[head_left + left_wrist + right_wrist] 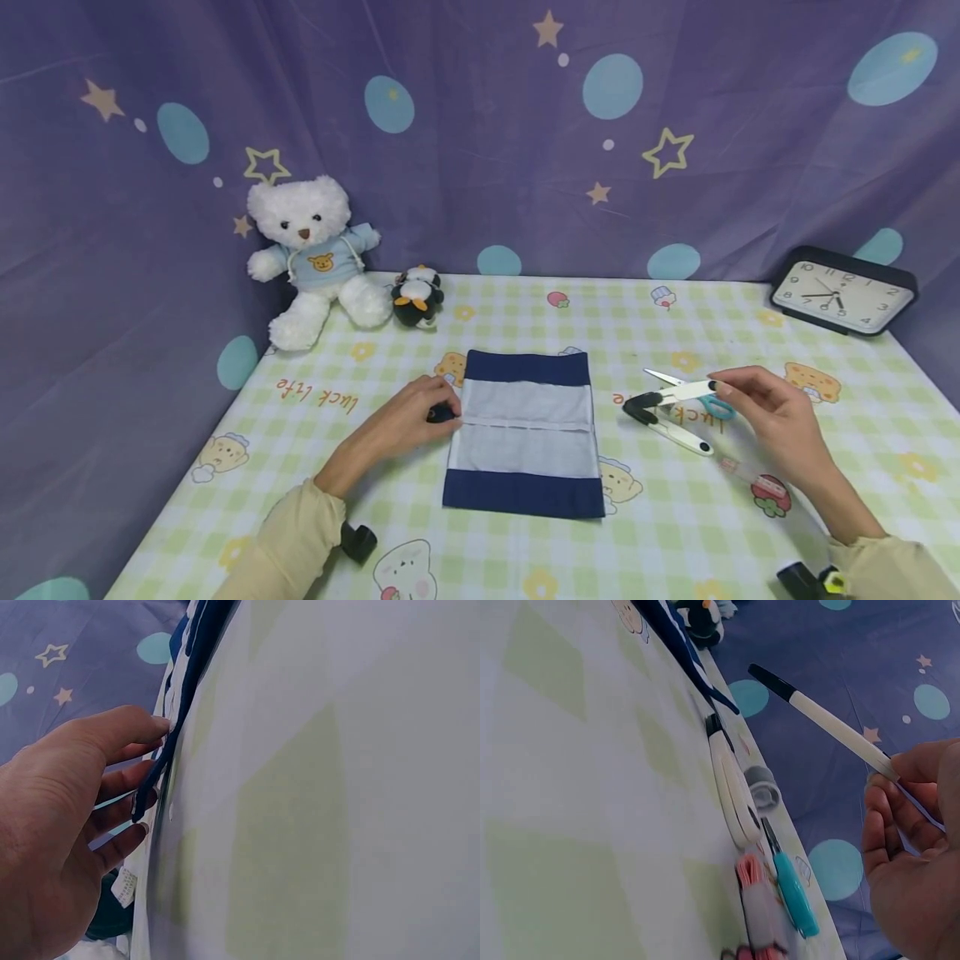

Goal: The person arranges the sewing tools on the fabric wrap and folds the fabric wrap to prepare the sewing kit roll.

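Observation:
A flat sewn cloth piece [525, 408], pale grey with navy bands and a seam across its middle, lies in front of me. My left hand [414, 417] pinches its left edge. In the left wrist view the navy edge [180, 720] runs between thumb and fingers. My right hand [780, 421] pinches one end of a slim white pen-like stick [836, 731] with a black tip, tilted above the table. Below it lies a second white, black-tipped tool [733, 787], whose kind I cannot tell. Scissors [793, 892] with turquoise handles lie beside it.
A pink bundle in a pale wrap [761, 907] lies near the scissors, and a small grey round object [763, 787] stands behind the white tool. Farther back are a white teddy bear [303, 258], a penguin toy [417, 298] and a black-framed clock [843, 292].

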Available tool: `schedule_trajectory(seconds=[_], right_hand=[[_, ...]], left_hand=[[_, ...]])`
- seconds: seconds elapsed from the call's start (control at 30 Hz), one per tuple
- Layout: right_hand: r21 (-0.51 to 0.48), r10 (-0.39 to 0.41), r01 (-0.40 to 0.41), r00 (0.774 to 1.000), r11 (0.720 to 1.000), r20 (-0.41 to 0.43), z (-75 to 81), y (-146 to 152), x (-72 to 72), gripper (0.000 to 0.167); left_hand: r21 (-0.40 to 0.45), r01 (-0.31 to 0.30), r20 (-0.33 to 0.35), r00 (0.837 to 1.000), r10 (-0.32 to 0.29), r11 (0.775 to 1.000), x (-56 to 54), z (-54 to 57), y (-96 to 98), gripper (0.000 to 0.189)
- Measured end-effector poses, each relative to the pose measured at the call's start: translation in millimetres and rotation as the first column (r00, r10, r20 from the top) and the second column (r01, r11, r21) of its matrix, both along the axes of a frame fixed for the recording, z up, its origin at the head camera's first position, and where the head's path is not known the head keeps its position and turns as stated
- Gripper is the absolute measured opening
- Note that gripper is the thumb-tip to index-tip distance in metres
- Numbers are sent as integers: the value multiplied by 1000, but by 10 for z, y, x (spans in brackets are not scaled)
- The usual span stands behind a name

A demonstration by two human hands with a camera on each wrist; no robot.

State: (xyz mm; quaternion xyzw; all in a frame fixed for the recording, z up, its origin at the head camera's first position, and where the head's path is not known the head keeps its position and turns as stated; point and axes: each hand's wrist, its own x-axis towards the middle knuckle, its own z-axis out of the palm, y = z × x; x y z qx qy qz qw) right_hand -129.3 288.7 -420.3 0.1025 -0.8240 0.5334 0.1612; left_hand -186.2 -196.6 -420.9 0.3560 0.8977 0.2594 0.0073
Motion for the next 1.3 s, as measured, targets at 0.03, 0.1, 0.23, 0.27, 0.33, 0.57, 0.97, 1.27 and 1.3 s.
schedule_trajectory(seconds=[0.03,0.1,0.23,0.27,0.33,0.57,0.97,1.27,1.3], right_hand=[[-6,6,-6,1000,1000,1,3,-24,-11,16],[-15,27,-27,1000,1000,-1,13,-68,-36,15],[-60,76,-76,997,995,-5,40,-131,-88,15],[-82,92,-92,996,992,-5,48,-142,-98,15],[-122,117,-117,993,986,-6,61,-166,-120,15],[-164,162,-162,987,973,-11,66,-256,-155,16],[-164,237,-241,970,957,-46,10,-441,-320,15],[-150,273,-276,961,949,-40,-22,-609,-455,17],[-152,276,-278,960,948,-40,-27,-631,-471,17]], left_hand=[[-1,1,4,1000,-1,1000,4,-3,-1,5],[-1,-1,15,1000,1,1000,9,-6,-7,5],[4,-9,33,999,9,1000,5,-2,-10,6],[6,-10,36,999,10,1000,3,-1,-9,6],[8,-8,39,999,7,1000,-4,3,-7,6],[4,6,38,999,-6,1000,-6,-3,-8,6],[-12,-6,25,1000,6,1000,4,8,12,6],[-9,-11,31,999,11,1000,10,11,15,6],[-8,-11,31,999,12,1000,10,10,13,6]])
